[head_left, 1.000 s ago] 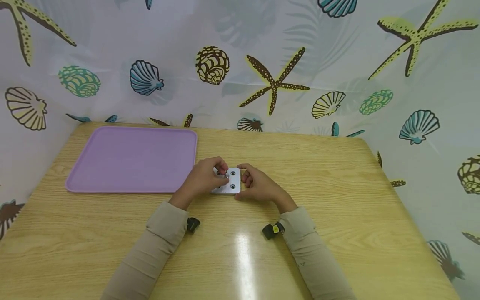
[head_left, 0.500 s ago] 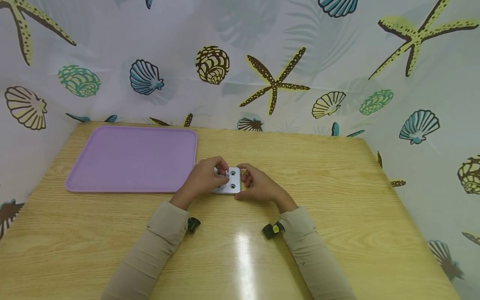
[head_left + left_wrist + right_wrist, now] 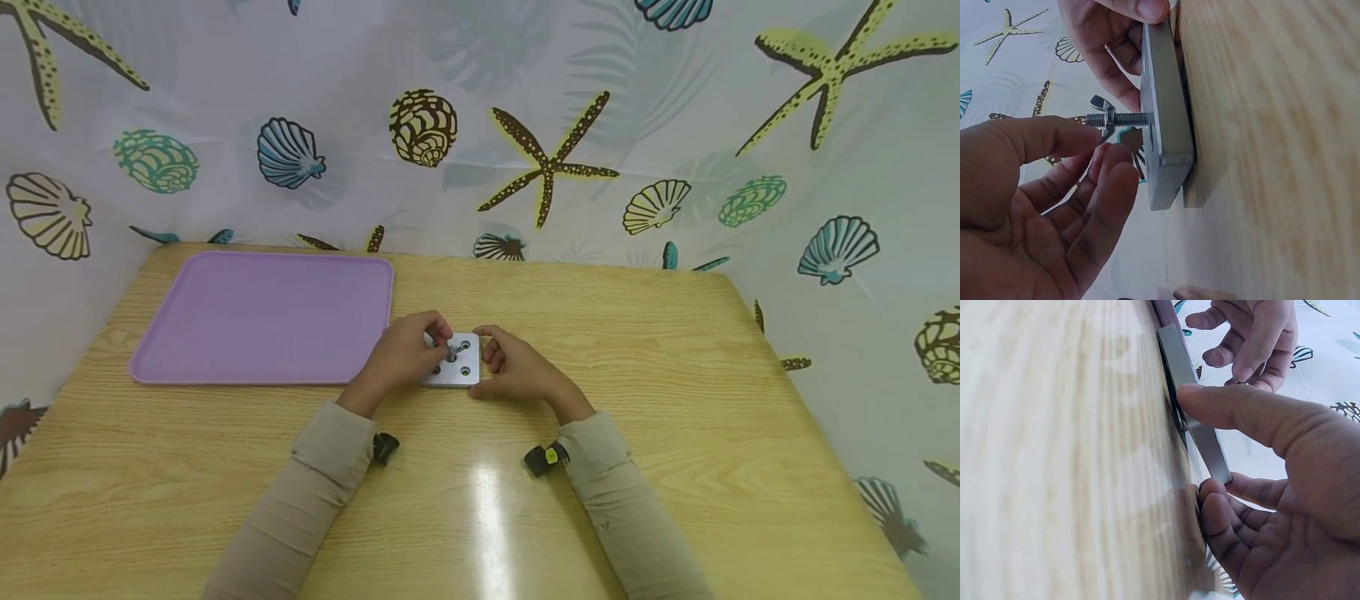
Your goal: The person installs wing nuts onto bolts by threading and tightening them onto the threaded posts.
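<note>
A square silver metal plate (image 3: 472,360) with holes near its corners lies at the middle of the table. From its centre stands a threaded bolt (image 3: 1130,119), carrying a wing nut (image 3: 1109,117) partway along the thread, clear of the plate. My left hand (image 3: 407,350) has its thumb and fingertips at one wing of the nut, pinching it lightly. On the plate's right side, my right hand (image 3: 521,371) grips the plate, thumb on the near edge and fingers at the far corner. The left hand hides the plate's left part in the head view.
Left of the plate, a purple tray (image 3: 262,379) lies on the wooden table (image 3: 637,375). A white cloth (image 3: 337,67) printed with shells and starfish hangs behind and along the sides. Each wrist wears a small black camera (image 3: 538,461).
My left thumb and fingers have shifted slightly left and spread, so the wing nut shows more plainly and looks turned. My right hand and the plate have stayed in place.
</note>
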`<state>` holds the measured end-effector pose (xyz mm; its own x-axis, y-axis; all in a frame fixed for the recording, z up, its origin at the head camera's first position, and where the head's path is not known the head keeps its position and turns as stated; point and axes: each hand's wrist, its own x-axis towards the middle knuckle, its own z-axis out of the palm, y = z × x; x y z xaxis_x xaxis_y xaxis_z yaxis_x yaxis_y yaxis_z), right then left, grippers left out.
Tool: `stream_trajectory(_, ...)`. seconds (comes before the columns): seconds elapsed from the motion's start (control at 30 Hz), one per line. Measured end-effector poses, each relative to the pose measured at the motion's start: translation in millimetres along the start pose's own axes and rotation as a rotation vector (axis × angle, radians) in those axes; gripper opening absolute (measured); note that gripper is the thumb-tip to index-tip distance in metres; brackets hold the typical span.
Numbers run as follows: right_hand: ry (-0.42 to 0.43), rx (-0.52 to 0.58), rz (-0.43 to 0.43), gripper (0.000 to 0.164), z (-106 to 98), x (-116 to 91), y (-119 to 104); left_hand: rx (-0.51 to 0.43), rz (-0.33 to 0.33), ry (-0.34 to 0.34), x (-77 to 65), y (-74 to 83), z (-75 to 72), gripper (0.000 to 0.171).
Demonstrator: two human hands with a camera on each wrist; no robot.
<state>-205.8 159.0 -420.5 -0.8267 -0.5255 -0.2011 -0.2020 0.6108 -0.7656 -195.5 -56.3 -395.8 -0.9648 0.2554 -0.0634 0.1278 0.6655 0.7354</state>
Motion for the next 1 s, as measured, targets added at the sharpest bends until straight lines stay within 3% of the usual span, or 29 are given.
stream_trajectory(0.33,0.007,-0.002,0.003,0.085,1.3,2.6,3.4,-0.024,-0.034,0.012,-1.1,-1.9,-0.1,0.005)
stream_trajectory(0.67,0.000,0.012,-0.014,0.084,-1.0,-0.3,-0.2,-0.054,0.014,-0.040,0.6,-2.9,0.3,0.025)
stream_trajectory(1.0,0.002,0.011,-0.011,0.084,-0.7,0.3,0.0,-0.034,-0.014,-0.033,0.3,-2.3,-0.3,0.018)
